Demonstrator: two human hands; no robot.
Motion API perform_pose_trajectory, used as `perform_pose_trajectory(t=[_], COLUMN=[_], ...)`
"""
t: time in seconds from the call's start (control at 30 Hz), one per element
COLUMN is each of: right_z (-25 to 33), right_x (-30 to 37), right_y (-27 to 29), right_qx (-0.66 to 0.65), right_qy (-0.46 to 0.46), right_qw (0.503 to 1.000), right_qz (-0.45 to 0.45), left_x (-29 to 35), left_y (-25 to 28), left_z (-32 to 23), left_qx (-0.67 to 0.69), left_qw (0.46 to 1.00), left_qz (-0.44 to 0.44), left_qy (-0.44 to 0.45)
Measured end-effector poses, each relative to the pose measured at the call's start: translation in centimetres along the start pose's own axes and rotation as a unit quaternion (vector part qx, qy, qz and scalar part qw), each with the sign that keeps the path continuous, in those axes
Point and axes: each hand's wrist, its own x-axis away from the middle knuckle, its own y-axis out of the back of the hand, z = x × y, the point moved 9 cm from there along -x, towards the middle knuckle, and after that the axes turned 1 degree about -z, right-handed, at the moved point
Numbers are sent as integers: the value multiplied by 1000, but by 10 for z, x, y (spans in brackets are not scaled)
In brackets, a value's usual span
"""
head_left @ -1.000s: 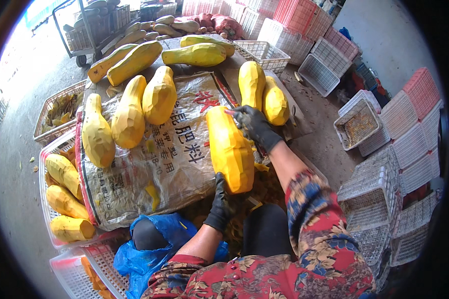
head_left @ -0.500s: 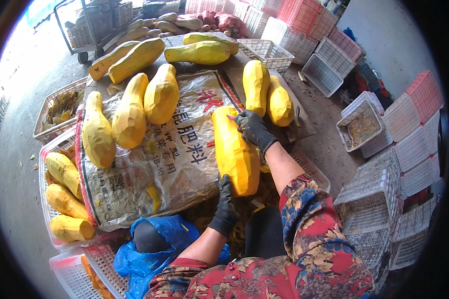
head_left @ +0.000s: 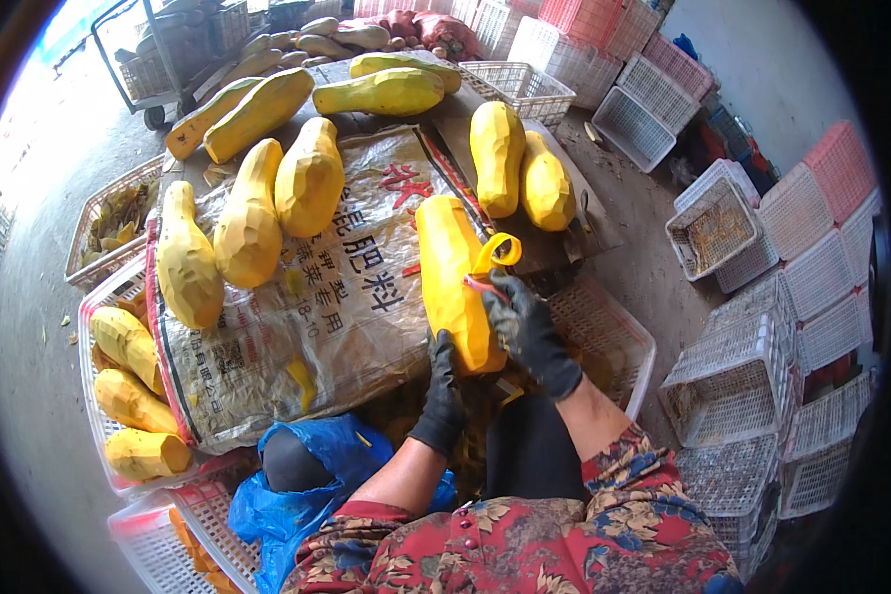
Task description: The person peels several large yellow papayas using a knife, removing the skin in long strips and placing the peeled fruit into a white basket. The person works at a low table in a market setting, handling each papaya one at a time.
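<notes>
A long orange-yellow squash, its skin cut in flat facets, lies along the right part of a printed sack, its near end toward me. My left hand, in a black glove, grips that near end from the left. In my right hand, also gloved in black, is a peeler with a reddish part showing, held against the squash's right side. A curled strip of peel rises just beyond it. My fingers partly hide the peeler.
Several faceted yellow squashes lie on the sack's left. Two more stand at right, and greener ones lie at the back. A crate at left holds squashes. Stacked crates line the right. A blue plastic bag covers my left knee.
My right hand has come from the squash's far end down its right side toward me. A curl of peel now stands up there. My left hand keeps its grip on the near end.
</notes>
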Motion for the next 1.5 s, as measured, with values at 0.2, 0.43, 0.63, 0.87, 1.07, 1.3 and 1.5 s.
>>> perform_pose_trajectory(t=[0.2, 0.43, 0.63, 0.87, 1.07, 1.3, 1.5], right_z=[-10, -50, -14, -6, -63, -121, -99], right_x=[94, 160, 67, -87, -113, -96, -79], right_y=[7, 45, 71, 27, 20, -54, -28], right_qx=[258, 299, -253, 334, -11, -292, -215], right_qy=[245, 126, 44, 327, 154, -48, 39], right_qw=[933, 946, 964, 871, 987, 952, 975], right_qz=[-49, 25, 71, -150, -33, 83, 30], left_x=[-3, -9, -16, -21, 6, 67, 66], left_y=[-10, -2, 3, 9, -12, -48, -71], left_z=[9, -19, -26, -32, -79, -117, -91], left_qx=[54, -294, -416, -132, -358, -628, -731], left_qw=[995, 934, 880, 988, 883, 576, 452], left_qz=[79, 109, 110, 9, -77, -215, -165], left_qy=[24, -171, -201, -83, -293, -477, -484])
